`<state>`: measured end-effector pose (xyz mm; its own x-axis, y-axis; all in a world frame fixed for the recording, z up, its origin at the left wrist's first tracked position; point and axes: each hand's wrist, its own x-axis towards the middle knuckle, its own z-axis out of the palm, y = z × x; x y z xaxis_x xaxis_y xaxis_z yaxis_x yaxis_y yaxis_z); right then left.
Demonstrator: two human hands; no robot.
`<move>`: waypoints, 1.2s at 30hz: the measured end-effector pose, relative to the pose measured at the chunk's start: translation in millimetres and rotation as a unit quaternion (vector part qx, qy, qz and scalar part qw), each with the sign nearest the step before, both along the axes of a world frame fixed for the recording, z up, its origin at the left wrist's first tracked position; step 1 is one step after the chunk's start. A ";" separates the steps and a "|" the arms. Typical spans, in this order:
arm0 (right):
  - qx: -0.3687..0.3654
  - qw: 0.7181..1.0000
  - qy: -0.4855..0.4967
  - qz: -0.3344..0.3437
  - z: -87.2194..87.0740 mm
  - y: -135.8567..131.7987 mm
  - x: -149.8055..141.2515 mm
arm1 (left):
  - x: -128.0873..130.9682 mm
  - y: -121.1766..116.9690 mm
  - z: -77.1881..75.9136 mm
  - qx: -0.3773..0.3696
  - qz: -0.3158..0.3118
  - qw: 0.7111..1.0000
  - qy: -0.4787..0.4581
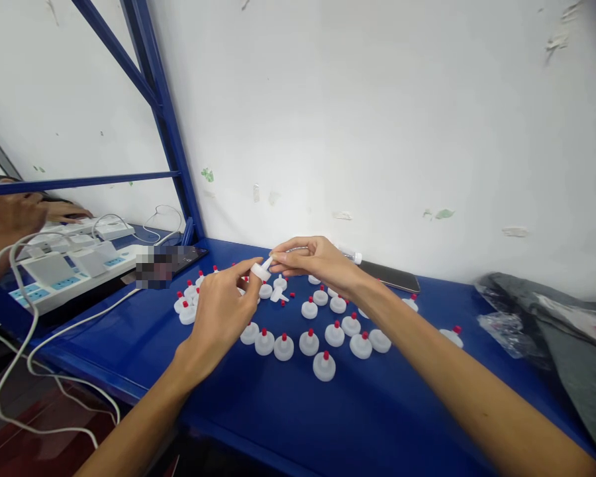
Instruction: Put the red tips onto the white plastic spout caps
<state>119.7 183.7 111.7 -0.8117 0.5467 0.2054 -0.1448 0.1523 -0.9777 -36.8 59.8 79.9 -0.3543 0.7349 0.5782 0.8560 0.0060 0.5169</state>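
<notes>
A white plastic nozzle cap (pixel 261 271) with a tapered spout is held up above the table. My left hand (pixel 226 296) grips its round base between thumb and fingers. With thumb and fingertips pinched, my right hand (pixel 320 260) closes on the tip of the spout; whether a small red tip sits in those fingers is hidden. Below lie many similar white caps with red tips, such as the nearest one (pixel 324 366) and another one (pixel 283 346). A white piece without red (pixel 279 295) and a loose red tip (pixel 292 295) lie under my hands.
A blue table (pixel 258 411) stands against a white wall. At the left are power strips (pixel 64 283) with white cables, a phone (pixel 176 262) and a blue frame post (pixel 171 132). A dark phone (pixel 390 275) and grey bags (pixel 566 364) lie right. Another person's hand (pixel 17 212) shows far left.
</notes>
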 end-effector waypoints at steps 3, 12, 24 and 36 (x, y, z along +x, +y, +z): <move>0.017 1.000 -0.007 -0.016 1.3 -2.0 -0.5 | -0.2 0.6 -0.7 0.006 -0.002 1.000 0.001; 0.102 0.994 -0.040 -0.022 8.3 -3.0 1.5 | 1.0 0.1 -0.4 0.011 -0.041 0.999 0.007; 0.351 0.892 -0.225 -0.175 27.2 32.9 45.7 | 1.7 4.3 -4.9 -0.056 -0.087 0.995 0.002; 0.344 0.766 -0.502 -0.207 -18.2 82.9 71.8 | 2.8 4.0 -4.6 -0.053 -0.096 0.994 0.004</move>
